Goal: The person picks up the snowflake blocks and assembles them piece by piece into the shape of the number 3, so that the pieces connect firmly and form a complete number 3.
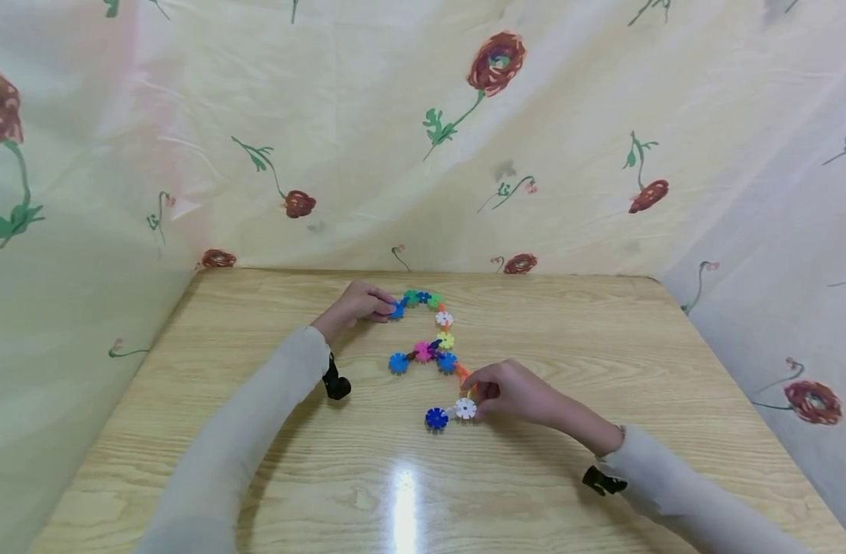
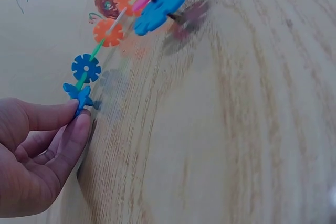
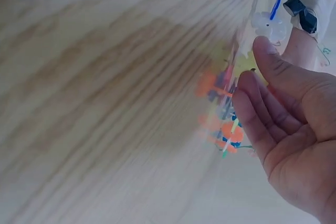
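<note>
A chain of notched plastic discs (image 1: 444, 340), slotted together in many colours, winds across the wooden table in a curve like a 3. At its far end my left hand (image 1: 362, 302) pinches a blue disc (image 2: 83, 98) between thumb and fingers. My right hand (image 1: 513, 391) is at the lower right bend, its thumb and fingertips around a yellow disc (image 3: 243, 62) that they partly hide. Beside those fingers are a white disc (image 1: 466, 408) and the dark blue disc (image 1: 437, 418) at the near end. A light blue disc (image 1: 398, 363) ends the middle branch.
The wooden table (image 1: 326, 477) reaches back to a flower-printed cloth (image 1: 368, 138) that hangs behind it and on both sides. Black wrist cameras (image 1: 336, 378) are strapped at both sleeves. A bright reflection lies on the near tabletop.
</note>
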Demonstrator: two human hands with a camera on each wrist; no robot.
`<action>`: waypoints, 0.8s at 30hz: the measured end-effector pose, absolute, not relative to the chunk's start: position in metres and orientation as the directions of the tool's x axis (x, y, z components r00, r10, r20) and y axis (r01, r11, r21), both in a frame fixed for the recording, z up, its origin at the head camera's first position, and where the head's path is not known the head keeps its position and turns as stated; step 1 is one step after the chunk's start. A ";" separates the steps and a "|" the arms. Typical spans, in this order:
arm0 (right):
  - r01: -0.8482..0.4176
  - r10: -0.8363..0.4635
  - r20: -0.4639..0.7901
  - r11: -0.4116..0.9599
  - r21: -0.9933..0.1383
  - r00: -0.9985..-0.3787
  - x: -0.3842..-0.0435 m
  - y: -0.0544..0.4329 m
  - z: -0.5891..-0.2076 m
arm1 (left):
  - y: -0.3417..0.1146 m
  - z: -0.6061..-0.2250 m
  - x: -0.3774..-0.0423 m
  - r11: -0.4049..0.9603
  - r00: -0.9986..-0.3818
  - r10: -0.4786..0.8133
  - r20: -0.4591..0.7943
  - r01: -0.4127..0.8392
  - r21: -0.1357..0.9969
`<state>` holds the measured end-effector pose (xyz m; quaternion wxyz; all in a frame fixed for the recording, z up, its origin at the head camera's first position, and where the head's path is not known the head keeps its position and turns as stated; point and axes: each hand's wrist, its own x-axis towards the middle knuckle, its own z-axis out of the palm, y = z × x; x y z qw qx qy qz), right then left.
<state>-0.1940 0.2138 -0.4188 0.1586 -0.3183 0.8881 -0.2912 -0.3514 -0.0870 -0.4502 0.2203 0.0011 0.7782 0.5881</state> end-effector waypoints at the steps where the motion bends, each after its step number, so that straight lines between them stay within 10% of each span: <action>1: -0.469 -0.648 -0.095 0.637 -0.612 -0.756 -0.194 0.213 -0.418 | -0.086 -0.450 -0.351 0.307 -0.903 0.262 -0.341 -0.257 0.916; 24: -0.534 -0.675 -0.081 0.646 -0.546 -0.734 -0.201 0.192 -0.423 | -0.087 -0.451 -0.362 0.249 -0.887 0.278 -0.369 -0.305 0.919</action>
